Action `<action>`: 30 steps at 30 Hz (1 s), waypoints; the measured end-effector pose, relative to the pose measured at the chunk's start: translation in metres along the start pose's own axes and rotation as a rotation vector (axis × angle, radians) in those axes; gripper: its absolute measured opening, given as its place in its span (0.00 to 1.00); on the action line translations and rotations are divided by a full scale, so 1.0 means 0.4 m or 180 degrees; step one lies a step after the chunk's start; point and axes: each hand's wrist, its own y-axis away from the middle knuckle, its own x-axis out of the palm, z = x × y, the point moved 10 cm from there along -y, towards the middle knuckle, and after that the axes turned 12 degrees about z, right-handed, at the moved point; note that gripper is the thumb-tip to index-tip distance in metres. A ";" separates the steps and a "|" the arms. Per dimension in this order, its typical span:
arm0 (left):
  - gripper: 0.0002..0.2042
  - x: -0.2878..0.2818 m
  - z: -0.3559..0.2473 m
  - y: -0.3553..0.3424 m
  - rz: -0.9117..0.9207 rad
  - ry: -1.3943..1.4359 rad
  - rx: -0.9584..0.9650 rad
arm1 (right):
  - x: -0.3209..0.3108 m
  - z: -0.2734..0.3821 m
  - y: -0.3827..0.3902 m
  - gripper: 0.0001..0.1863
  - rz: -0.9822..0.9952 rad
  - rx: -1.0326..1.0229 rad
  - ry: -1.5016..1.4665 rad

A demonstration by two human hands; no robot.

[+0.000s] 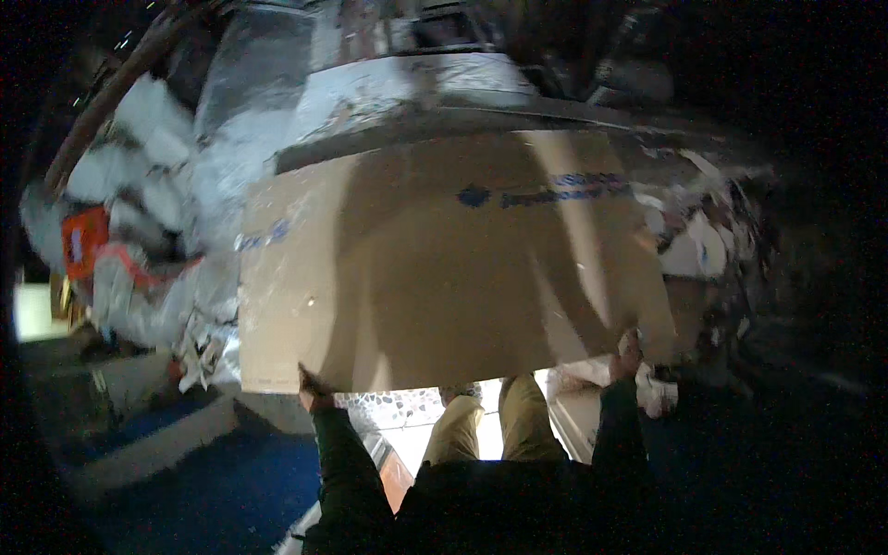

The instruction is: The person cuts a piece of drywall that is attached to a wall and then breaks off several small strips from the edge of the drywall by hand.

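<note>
A large flat sheet of brown cardboard [444, 268] with blue print spans the middle of the head view. Its near edge is in both my hands. My left hand [315, 392] grips that edge near the left corner, thumb on top. Toward the right end, my right hand [627, 354] is closed on the same edge with its thumb on the upper face. The fingers beneath the sheet are hidden. Shadows of my arms and body fall across the cardboard, and its far edge lies over or against a grey, cluttered surface.
Pale plastic bags [153, 166] and an orange-red item [85, 240] are heaped at the left. Scraps and torn pieces [708, 245] pile up on the right. A brown pole [111, 102] slants at the upper left. Below the sheet shows a bright, pebble-patterned floor [398, 407].
</note>
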 end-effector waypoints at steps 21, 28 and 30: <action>0.16 -0.162 -0.530 0.289 -0.0940 -0.1459 0.1383 | -0.598 0.196 0.096 0.23 -0.0626 0.1060 -0.3013; 0.13 -0.200 -0.843 0.411 -0.1250 -0.2589 0.1559 | -0.933 0.341 0.254 0.28 -0.1401 0.0376 -0.3488; 0.13 -0.197 -0.840 0.378 -0.0678 -0.0082 0.1370 | -0.989 0.364 0.243 0.27 -0.1308 0.0230 -0.3343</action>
